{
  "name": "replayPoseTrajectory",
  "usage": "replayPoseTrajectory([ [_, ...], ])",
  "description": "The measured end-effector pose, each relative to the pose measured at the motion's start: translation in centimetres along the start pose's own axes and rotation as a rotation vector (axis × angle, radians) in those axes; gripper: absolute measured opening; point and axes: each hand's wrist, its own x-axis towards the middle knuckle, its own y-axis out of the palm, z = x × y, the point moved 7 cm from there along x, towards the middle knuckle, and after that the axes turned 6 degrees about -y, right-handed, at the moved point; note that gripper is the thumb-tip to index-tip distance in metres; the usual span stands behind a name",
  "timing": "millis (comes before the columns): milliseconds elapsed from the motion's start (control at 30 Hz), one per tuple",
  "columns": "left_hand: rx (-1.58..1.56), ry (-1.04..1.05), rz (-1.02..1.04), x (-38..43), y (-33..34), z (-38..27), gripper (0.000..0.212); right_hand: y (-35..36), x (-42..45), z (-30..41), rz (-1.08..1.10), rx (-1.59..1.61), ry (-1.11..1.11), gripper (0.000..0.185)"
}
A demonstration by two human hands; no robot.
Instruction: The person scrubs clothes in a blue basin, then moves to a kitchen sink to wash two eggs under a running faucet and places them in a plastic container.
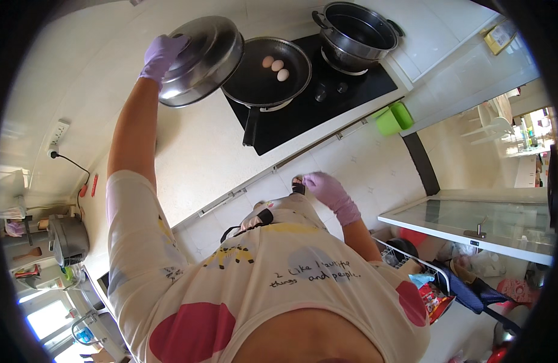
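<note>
My left hand [164, 54], in a lilac glove, grips the knob of a domed metal lid [204, 63], which is raised and tilted at the left side of a black frying pan [254, 84]. Three eggs [277, 66] in their shells lie in the pan. The pan sits on the left burner of a black glass cooktop [301, 122], its handle pointing towards me. Also gloved in lilac, my right hand [324, 190] hangs in front of my body over the floor, its fingers curled in, with nothing visible in it.
A two-handled steel pot [358, 34] stands on the right burner. A green bin [394, 119] hangs at the counter's edge [279, 165]. On the left are a wall socket [59, 134] with a plugged cable and a grey cooker [68, 240]. A glass door [469, 222] stands at the right.
</note>
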Motion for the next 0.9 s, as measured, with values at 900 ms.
replayPoseTrajectory([
  [900, -0.034, -0.179, -0.126, -2.5, -0.5, -4.4, 0.057, -6.8, 35.7, -7.4, 0.235, -0.643, -0.367, 0.018],
])
